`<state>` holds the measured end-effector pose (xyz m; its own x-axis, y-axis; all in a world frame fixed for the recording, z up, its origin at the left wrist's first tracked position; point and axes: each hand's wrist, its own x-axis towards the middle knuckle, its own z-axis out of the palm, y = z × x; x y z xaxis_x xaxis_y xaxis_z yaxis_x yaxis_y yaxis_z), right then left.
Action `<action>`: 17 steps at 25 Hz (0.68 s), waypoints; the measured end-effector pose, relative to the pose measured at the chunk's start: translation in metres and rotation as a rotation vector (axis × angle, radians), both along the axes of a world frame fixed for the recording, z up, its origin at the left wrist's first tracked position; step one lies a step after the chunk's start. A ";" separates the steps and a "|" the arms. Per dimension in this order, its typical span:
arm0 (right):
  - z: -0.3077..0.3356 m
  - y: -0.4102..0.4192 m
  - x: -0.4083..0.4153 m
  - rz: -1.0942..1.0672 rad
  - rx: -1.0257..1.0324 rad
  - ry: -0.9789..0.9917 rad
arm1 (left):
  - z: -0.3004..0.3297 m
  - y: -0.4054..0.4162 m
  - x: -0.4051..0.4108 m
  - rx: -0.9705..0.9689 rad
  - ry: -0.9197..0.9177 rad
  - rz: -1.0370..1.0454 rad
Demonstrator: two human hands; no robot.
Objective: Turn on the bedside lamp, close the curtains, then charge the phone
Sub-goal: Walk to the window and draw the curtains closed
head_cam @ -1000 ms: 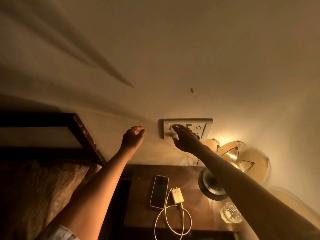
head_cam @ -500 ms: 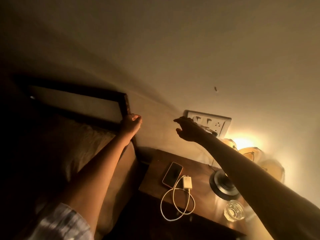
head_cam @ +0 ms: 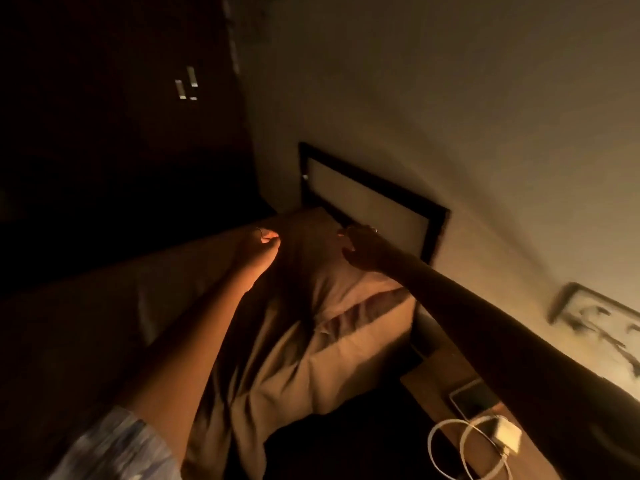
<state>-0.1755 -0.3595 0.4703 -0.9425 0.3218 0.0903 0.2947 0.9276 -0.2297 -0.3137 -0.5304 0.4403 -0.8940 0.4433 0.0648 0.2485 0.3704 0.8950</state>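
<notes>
Above the tan, creased pillow (head_cam: pixel 332 327) at the head of the bed, both bare arms reach forward in dim amber light. On that side the left hand (head_cam: pixel 258 245) is curled into a loose fist, fingers folded in with a thin ring showing on one, and it grasps nothing visible. Its forearm runs back to a pale, patterned short sleeve (head_cam: pixel 114 448) at the lower left corner. Near it, the right hand (head_cam: pixel 362 245) is released, fingers spread and slightly bent, holding nothing, hovering over the pillow just in front of the dark-framed rectangular headboard (head_cam: pixel 374 202) with its pale panel. Whether it touches the fabric cannot be told. At the lower right, the brown wooden bedside table (head_cam: pixel 431 382) carries the task's flat, dark-screened phone (head_cam: pixel 472 398), lying face up and partly hidden by the right forearm. Just beside it lies the white square charger plug (head_cam: pixel 507 436) with its white cable (head_cam: pixel 446 448) looped in coils, the plug resting on the table. On the cream wall (head_cam: pixel 450 98) at the right, the blurred white switch plate (head_cam: pixel 599 318) is smeared by motion. Far left is deep shadow, with two small pale bars (head_cam: pixel 185 84) glinting
</notes>
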 end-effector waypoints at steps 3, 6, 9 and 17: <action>0.004 -0.082 -0.071 0.189 0.044 -0.049 | 0.011 -0.108 -0.034 0.024 0.008 0.175; 0.013 -0.192 -0.144 0.366 -0.016 -0.002 | 0.020 -0.232 -0.066 0.002 0.006 0.343; 0.015 -0.309 -0.197 0.509 -0.120 0.021 | 0.027 -0.355 -0.082 -0.030 -0.006 0.507; 0.019 -0.575 -0.259 0.943 -0.155 0.013 | 0.042 -0.605 -0.048 -0.009 0.026 0.999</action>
<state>-0.4340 -0.9347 0.4889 -0.8189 -0.5607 0.1223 -0.5621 0.7408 -0.3677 -0.3620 -1.1358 0.4826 -0.8549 -0.5109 0.0899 -0.1615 0.4269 0.8898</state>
